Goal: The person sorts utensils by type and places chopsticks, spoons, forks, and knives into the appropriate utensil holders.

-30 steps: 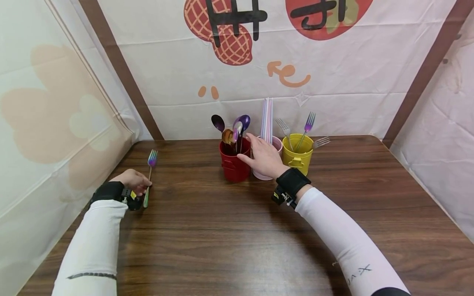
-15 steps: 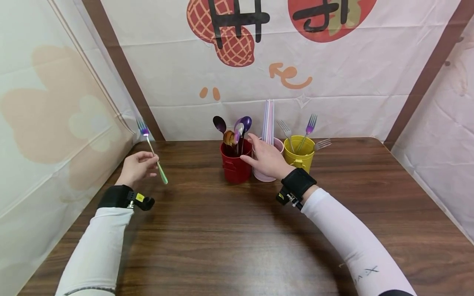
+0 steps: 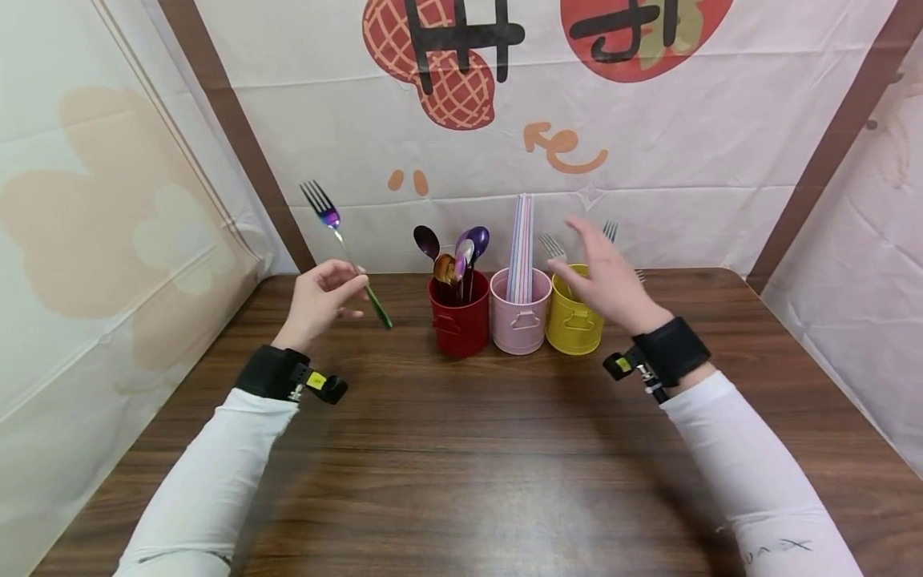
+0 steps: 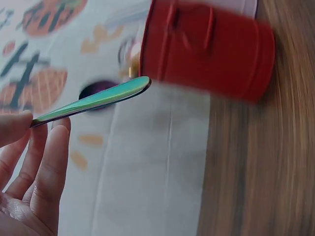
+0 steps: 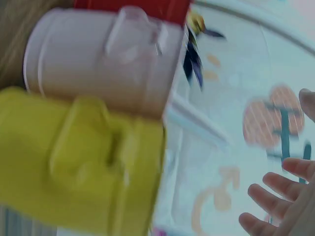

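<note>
My left hand (image 3: 320,300) pinches a rainbow-coloured fork (image 3: 346,248) by its handle, tines up and leaning left, in the air above the left part of the table. Its green handle end (image 4: 108,98) shows large in the left wrist view, with the red bucket behind it. My right hand (image 3: 609,276) is spread, holding nothing, in front of the yellow bucket (image 3: 574,332). That bucket holds several forks, partly hidden by the hand. In the right wrist view the fingers (image 5: 275,201) are apart from the buckets.
Left of the yellow bucket stand a pink bucket (image 3: 521,324) with striped straws (image 3: 521,248) and a red bucket (image 3: 460,328) with several spoons (image 3: 476,240). All three touch or nearly touch on the brown wooden table (image 3: 461,449). A printed cloth (image 3: 346,144) hangs behind.
My left hand has lifted the fork from the table's left side and carried it up and right. My right hand has moved right, from the red and pink buckets to the yellow one.
</note>
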Motion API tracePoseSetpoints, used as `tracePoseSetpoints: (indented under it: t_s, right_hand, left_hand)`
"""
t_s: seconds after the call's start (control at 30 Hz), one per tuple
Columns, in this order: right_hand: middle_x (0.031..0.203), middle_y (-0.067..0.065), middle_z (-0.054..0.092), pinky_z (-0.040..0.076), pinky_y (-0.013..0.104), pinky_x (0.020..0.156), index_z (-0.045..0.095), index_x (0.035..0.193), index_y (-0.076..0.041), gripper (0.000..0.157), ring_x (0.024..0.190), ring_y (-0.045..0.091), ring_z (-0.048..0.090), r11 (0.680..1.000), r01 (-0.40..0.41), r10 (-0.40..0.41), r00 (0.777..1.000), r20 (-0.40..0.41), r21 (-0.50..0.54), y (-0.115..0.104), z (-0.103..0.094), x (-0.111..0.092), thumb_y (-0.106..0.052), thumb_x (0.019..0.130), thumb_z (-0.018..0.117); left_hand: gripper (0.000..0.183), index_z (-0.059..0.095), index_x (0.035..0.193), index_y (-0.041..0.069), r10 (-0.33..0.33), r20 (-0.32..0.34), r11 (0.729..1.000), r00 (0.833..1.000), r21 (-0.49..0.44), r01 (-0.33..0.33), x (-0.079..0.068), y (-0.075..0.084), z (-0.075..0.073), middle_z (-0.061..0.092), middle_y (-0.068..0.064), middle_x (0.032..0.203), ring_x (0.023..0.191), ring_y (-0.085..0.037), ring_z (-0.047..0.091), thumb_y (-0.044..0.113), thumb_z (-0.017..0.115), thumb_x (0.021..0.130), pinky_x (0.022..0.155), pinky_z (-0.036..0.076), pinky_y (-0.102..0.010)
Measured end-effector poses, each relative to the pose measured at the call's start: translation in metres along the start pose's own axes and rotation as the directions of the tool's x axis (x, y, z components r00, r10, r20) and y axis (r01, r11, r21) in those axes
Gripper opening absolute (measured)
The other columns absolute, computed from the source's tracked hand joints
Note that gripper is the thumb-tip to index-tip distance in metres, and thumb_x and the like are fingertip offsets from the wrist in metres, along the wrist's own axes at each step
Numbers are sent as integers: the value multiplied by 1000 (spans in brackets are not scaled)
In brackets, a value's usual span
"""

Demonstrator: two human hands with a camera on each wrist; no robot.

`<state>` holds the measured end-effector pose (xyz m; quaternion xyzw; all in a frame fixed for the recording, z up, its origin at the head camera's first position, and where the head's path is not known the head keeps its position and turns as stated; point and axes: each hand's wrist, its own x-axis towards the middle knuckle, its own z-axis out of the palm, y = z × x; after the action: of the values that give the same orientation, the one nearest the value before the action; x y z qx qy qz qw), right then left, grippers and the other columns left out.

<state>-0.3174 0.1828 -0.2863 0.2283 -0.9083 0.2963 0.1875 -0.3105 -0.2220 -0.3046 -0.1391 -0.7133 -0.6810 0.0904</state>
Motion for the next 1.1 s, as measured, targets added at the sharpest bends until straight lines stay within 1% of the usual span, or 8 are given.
tracePoseSetpoints:
  t_s: [0.13,0.3,0.4,0.57,0.73,0.83,0.97,1.1]
  right_hand:
    - [154,22,24,21,54,112,20,152,-4,74,141,38,24,988,-117,120,992,-28,102,19,-24,-9,-39,98,56]
    - [159,18,11,17,60,110,5,155,-8,82,144,36,16,931,-228,242,970,-14,286,38,-38,-23,-46,98,51]
    - [159,21,7,16,59,111,-3,154,-6,87,144,38,13,908,-226,243,970,-3,353,49,-36,-30,-46,98,51]
    - [158,24,6,19,58,110,-10,153,-5,93,143,42,14,889,-247,251,967,42,385,65,-25,-38,-45,97,53]
    - [158,24,10,20,59,109,-13,153,-7,99,143,40,15,886,-278,268,960,79,372,72,-19,-41,-36,95,62]
    - [156,24,17,19,58,110,-14,152,-8,104,144,38,12,881,-295,273,956,110,371,76,-17,-43,-28,91,68]
    - [155,22,24,23,52,111,-15,152,-8,103,143,36,18,820,-351,293,936,196,452,87,-10,-48,-15,92,68]
    - [152,27,28,26,50,110,-5,153,-3,94,138,39,28,760,-388,289,920,263,522,95,3,-52,-5,92,65]
  left_hand:
    - [12,61,95,-2,33,40,999,999,14,-34,2,9,23,71,-2,88,74,-14,67,7,67,91,56,56,-28]
    - [17,59,100,-7,70,58,997,996,18,-71,7,16,47,71,-3,89,75,-16,67,8,65,93,58,56,-29]
    - [13,60,101,-3,94,56,996,994,-9,-94,11,20,61,70,-6,91,74,-15,67,5,65,93,58,56,-31]
    - [12,60,102,0,137,38,990,990,-36,-136,16,25,84,69,-8,91,74,-17,68,4,65,92,58,57,-31]
    - [17,58,107,-5,193,11,980,981,-51,-192,22,29,107,66,-18,95,78,-23,67,5,62,94,58,56,-29]
    - [19,57,109,-8,204,16,977,979,-65,-202,25,29,123,65,-17,96,81,-25,67,4,61,95,59,56,-29]
    - [17,58,110,-6,187,31,980,982,-78,-184,29,28,148,66,-14,98,84,-24,68,4,60,96,58,56,-28]
    - [16,60,110,-6,197,60,980,979,-52,-194,35,29,168,65,-16,103,89,-22,68,5,57,98,61,57,-34]
